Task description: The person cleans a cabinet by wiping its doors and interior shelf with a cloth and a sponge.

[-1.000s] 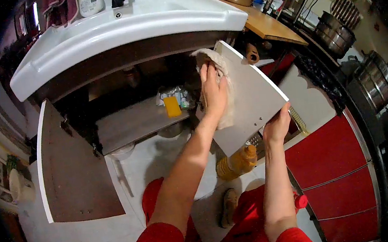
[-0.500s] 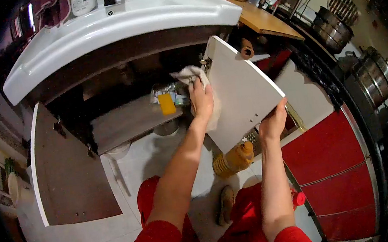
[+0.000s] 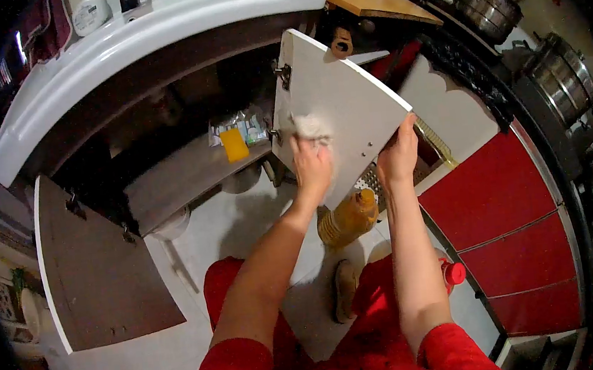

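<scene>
My left hand presses a whitish cloth against the inner face of the open right cabinet door. The fingers are closed over the cloth's lower part. At the door's outer edge, my right hand grips the panel, with its thumb near the corner and the other fingers hidden behind. Metal hinges join this door to the cabinet under the white sink. On the shelf inside, a yellow rectangular item lies by a clear plastic packet.
A bottle of yellow-brown liquid stands on the floor below the door. The left cabinet door hangs open. Red drawers and steel pots line the right side. A red-capped bottle stands near my right leg.
My left hand and the cloth have moved from near the hinge side down onto the middle of the door's inner face. The view has shifted; my right hand still holds the door edge.
</scene>
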The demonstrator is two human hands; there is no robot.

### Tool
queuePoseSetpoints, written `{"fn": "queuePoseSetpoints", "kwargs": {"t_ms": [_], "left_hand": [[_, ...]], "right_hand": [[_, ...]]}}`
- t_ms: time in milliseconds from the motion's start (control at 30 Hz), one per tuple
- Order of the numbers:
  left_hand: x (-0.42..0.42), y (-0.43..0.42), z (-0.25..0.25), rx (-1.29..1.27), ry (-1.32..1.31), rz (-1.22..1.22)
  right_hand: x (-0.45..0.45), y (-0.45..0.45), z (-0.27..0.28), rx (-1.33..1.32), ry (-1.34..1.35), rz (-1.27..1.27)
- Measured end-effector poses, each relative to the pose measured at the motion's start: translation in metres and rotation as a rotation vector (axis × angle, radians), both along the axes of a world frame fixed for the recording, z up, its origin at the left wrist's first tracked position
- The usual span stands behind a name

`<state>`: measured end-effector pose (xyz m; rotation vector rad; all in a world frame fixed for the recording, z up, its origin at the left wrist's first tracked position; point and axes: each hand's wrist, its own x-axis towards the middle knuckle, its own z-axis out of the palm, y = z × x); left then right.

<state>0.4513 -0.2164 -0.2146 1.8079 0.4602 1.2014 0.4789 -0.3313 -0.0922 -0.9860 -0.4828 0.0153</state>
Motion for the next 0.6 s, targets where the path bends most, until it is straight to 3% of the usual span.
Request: {"fn": "queuePoseSetpoints", "kwargs": {"t_ms": [67,133,300,367,467,500,533,600], "left_hand": [[-0.003,0.0,-0.023,-0.086,0.155,0.041],[-0.013,-0.002,-0.009,-0.314,0.367,-0.026],[-0.02,-0.024,0.051,-0.24,0.068,-0.162],[-0.031,-0.035,0.089,0.109,-0.193,-0.155],[-0.034,-0.034,0.076,0.326,-0.082,-0.345],[-0.05,-0.041,0.07,0.429,0.018,-0.287],[-0.056,-0.043,0.052,0.427,0.017,-0.286],[-0.051,-0.039,-0.007,0.245,0.308,-0.336]], "right_hand": [[0.0,-0.003,-0.001,-0.024,0.01,0.052],[0.001,-0.004,-0.001,-0.035,0.025,0.051],[0.0,-0.005,0.002,-0.02,0.014,0.098],[0.004,-0.009,0.002,-0.009,-0.007,0.182],[-0.001,-0.011,0.004,-0.025,0.052,0.162],[-0.003,-0.012,0.005,-0.039,0.05,0.16],[-0.001,-0.012,0.004,-0.041,0.048,0.161],[0.007,-0.013,-0.003,-0.002,0.022,0.234]]}}
